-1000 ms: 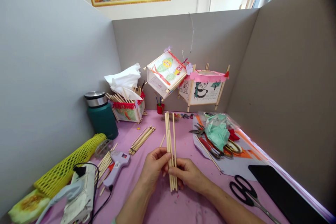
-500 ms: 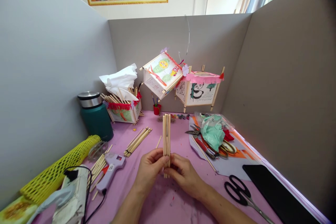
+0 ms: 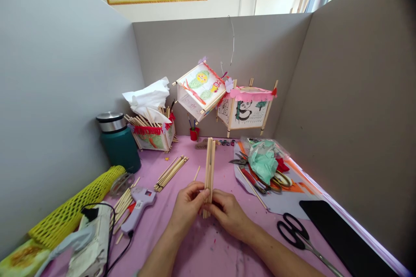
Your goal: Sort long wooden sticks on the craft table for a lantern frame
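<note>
A small bundle of pale wooden sticks [image 3: 210,169] stands nearly upright above the middle of the table, its top leaning slightly right. My left hand [image 3: 191,201] pinches its lower part from the left, thumb across the front. From the right, my right hand [image 3: 225,212] grips the same bundle near its bottom, fingers closed. Behind and left on the table lies another bundle of sticks with dark bands [image 3: 171,174], and a single short stick [image 3: 196,173] lies beside it.
At left are a purple glue gun [image 3: 139,210], loose sticks [image 3: 122,204], yellow netting [image 3: 76,205] and a green bottle [image 3: 120,149]. Paper lanterns [image 3: 201,86] hang at the back. Pliers [image 3: 248,173], scissors [image 3: 300,238] and a black phone-like slab [image 3: 341,233] lie right.
The bundle's top has tilted to the right, and its sticks look slightly more fanned. Both hands keep hold of it in nearly the same place. The view has shifted slightly.
</note>
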A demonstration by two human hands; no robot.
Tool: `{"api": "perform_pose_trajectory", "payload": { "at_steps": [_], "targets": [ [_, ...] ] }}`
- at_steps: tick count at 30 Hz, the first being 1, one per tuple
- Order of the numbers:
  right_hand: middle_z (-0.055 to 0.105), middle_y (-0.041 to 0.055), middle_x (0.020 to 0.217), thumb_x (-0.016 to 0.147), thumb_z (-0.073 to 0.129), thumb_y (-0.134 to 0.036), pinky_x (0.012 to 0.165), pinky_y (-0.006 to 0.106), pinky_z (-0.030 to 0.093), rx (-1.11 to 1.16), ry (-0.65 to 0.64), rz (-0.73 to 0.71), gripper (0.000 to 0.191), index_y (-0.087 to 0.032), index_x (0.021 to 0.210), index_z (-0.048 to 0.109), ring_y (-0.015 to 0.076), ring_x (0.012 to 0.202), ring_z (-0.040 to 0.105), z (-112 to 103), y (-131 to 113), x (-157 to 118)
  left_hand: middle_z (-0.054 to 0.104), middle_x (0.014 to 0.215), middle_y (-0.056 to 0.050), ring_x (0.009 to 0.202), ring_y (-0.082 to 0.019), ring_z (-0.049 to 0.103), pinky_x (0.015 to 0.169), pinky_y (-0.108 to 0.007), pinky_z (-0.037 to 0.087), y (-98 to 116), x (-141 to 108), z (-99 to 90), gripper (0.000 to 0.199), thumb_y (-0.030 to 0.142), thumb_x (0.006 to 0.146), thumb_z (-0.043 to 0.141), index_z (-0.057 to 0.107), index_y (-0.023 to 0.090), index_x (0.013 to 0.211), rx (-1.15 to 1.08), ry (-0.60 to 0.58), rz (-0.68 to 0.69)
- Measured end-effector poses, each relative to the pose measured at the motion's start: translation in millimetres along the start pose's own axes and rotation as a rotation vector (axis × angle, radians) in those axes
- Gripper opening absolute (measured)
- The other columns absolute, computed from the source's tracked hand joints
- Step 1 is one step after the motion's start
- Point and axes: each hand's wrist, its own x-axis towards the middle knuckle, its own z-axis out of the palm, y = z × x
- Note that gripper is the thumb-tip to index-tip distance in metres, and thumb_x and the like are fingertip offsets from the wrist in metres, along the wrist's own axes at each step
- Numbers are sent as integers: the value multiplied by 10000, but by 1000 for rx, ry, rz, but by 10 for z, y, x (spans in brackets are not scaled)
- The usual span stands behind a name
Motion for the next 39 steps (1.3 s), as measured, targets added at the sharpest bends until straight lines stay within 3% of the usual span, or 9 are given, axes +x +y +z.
{"api": "perform_pose_trajectory", "payload": {
  "at_steps": [4, 14, 20, 22, 26, 29, 34, 39],
  "targets": [
    [627, 38, 789, 908, 493, -325, 679, 245, 433, -18, 65, -1, 230, -185, 855, 667, 149, 731, 565, -12, 13, 12, 589, 769, -30, 612, -110, 511, 517, -203, 390, -44, 13, -4, 223, 336, 721, 648, 699, 130, 791, 61, -16, 36],
    [588, 4, 735, 878, 537, -220, 631, 214, 370, -109, 18, 42, 155, -157, 752, 602, 113, 669, 526, -1, 91, 10, 639, 754, -44, 697, -161, 556, 672, -256, 442, -68, 4, -21, 162, 247, 691, 629, 730, 145, 767, 232, 33, 4],
    [534, -18, 642, 862, 550, -268, 567, 207, 338, -44, 57, 85, 229, -148, 667, 556, 97, 592, 471, -7, 88, 16, 677, 821, -68, 800, -198, 595, 755, -284, 449, -89, 14, -31, 221, 273, 731, 605, 749, 153, 847, 240, -10, -2],
    [528, -20, 622, 864, 540, -300, 544, 205, 336, 20, 41, 129, 250, -145, 668, 555, 95, 573, 465, -6, 79, 15, 676, 805, -64, 772, -187, 593, 714, -269, 454, -103, 17, -29, 223, 295, 738, 602, 745, 151, 829, 212, -15, -21],
    [546, -19, 629, 859, 522, -326, 528, 194, 349, 125, -30, 202, 244, -139, 716, 584, 95, 574, 478, -3, 37, 12, 576, 557, -2, 493, -116, 490, 474, -220, 386, -105, 9, -12, 264, 341, 707, 618, 720, 116, 801, 150, -10, -144],
    [509, -38, 597, 851, 504, -366, 495, 180, 335, 55, -49, 280, 271, -149, 697, 559, 82, 539, 449, 0, 7, 23, 462, 421, 50, 363, -95, 399, 376, -214, 321, -99, 4, -10, 323, 380, 702, 603, 692, 96, 829, 132, 8, -230],
    [404, -50, 509, 820, 497, -353, 478, 193, 262, -170, 43, 381, 323, -170, 560, 441, 79, 502, 388, -5, 3, 44, 537, 543, 40, 317, -65, 369, 323, -206, 274, -82, 12, -40, 416, 424, 716, 576, 648, 92, 957, 97, 124, -237],
    [483, 1, 476, 755, 516, -254, 509, 250, 191, -393, 116, 455, 280, -170, 491, 476, 107, 487, 395, -29, -36, 15, 559, 555, 29, 310, -46, 320, 321, -200, 205, -62, 16, -31, 437, 452, 722, 564, 639, 95, 963, 90, 107, -251]
  ]
}}
